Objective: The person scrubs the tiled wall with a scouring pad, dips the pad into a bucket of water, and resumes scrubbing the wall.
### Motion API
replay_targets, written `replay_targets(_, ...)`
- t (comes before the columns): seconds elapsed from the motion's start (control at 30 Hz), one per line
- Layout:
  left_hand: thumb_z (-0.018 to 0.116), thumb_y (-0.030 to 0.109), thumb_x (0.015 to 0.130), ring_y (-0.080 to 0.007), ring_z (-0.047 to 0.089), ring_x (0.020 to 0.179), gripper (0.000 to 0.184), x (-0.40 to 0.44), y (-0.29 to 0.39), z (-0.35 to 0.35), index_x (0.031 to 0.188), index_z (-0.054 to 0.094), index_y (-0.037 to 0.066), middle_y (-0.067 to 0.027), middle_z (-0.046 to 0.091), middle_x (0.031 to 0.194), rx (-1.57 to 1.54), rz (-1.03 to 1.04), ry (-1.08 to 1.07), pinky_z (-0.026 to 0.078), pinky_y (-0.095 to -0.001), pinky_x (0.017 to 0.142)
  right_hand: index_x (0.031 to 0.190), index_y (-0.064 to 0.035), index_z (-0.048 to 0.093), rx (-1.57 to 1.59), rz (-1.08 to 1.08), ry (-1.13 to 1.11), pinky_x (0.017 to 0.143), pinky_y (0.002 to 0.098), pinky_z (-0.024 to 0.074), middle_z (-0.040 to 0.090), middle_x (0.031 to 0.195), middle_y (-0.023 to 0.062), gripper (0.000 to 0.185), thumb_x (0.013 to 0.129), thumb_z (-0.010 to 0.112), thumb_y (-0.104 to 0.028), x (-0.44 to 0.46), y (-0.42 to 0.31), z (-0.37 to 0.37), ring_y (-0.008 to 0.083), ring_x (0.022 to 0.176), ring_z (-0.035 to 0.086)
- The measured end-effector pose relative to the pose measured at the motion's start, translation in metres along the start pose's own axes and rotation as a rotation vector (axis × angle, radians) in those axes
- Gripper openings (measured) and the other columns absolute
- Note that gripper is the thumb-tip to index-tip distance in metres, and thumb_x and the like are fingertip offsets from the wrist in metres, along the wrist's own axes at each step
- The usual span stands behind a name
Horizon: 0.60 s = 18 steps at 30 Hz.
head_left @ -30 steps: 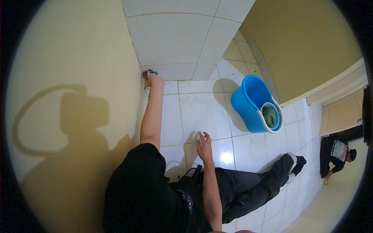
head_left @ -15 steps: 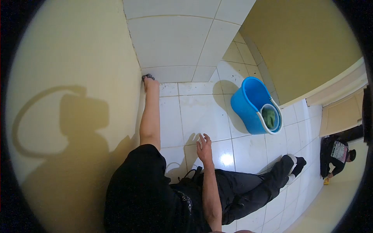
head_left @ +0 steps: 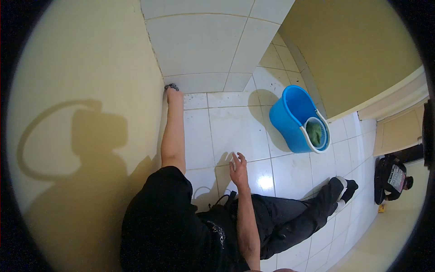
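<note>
My left arm reaches out to the corner where the yellow wall meets the tiled wall. There my left hand (head_left: pixel 172 90) is closed on a dark grey, mottled cloth (head_left: pixel 171 86), low by the floor; its fingers are mostly hidden. My right hand (head_left: pixel 238 169) is over the white tiled floor (head_left: pixel 240 131), fingers apart and holding nothing. Whether it touches the floor I cannot tell. To its upper right stands a blue mop bucket (head_left: pixel 290 129) with a white handle and a wringer basket (head_left: pixel 324 141) containing something green.
A yellow wall (head_left: pixel 90 68) rises close on my left, and a white tiled wall (head_left: pixel 195 45) stands ahead. My legs (head_left: pixel 290 217) stretch right across the floor. Another person (head_left: pixel 390 179) crouches at the far right by a doorway, near a small yellow object (head_left: pixel 381 208).
The view has shifted slightly, so the bucket and walls sit a little higher. My hands keep nearly the same places. The other person's arm has drawn back from the yellow object.
</note>
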<state>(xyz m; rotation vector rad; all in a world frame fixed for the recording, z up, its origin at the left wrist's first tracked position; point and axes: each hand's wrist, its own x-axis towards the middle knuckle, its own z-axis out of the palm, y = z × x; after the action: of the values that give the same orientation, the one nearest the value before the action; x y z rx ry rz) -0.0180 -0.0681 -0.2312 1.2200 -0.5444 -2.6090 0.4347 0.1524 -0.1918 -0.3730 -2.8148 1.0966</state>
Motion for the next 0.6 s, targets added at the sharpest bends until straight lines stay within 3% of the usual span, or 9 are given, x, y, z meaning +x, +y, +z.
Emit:
replay_targets(0.1, 0.052, 0.023, 0.097, -0.028, 0.056, 0.123, 0.043, 0.053, -0.022, -0.007, 0.13, 0.051, -0.004, -0.0141, 0.057, 0.14, -0.054, 0.039, -0.033, 0.043, -0.0394, 0.109, 0.138, -0.0042, 0.055, 0.031, -0.004, 0.013, 0.108, 0.0473, 0.0418, 0.045, 0.143, 0.0234, 0.046, 0.094, 0.063, -0.01, 0.0, 0.005, 0.004, 0.0423, 0.132, 0.045)
replay_targets(0.13, 0.052, 0.022, 0.097, -0.028, 0.057, 0.121, 0.042, 0.045, -0.02, -0.008, 0.129, 0.052, -0.003, -0.0144, 0.058, 0.138, -0.047, 0.029, 0.002, 0.043, -0.0392, 0.108, 0.138, -0.0042, 0.055, 0.028, -0.006, 0.011, 0.107, 0.0479, 0.0426, 0.045, 0.143, 0.0243, 0.046, 0.094, 0.063, -0.01, 0.0, 0.004, 0.004, 0.0429, 0.13, 0.046)
replay_targets(0.6, 0.053, 0.022, 0.098, -0.0238, 0.065, 0.104, 0.025, -0.018, 0.012, 0.011, 0.112, 0.07, 0.009, -0.0074, 0.07, 0.118, -0.01, 0.003, 0.121, 0.051, -0.0368, 0.093, 0.137, -0.0019, 0.055, 0.026, -0.02, 0.026, 0.107, 0.0462, 0.0429, 0.045, 0.143, 0.0235, 0.045, 0.094, 0.063, -0.01, -0.002, 0.004, 0.003, 0.0415, 0.13, 0.046)
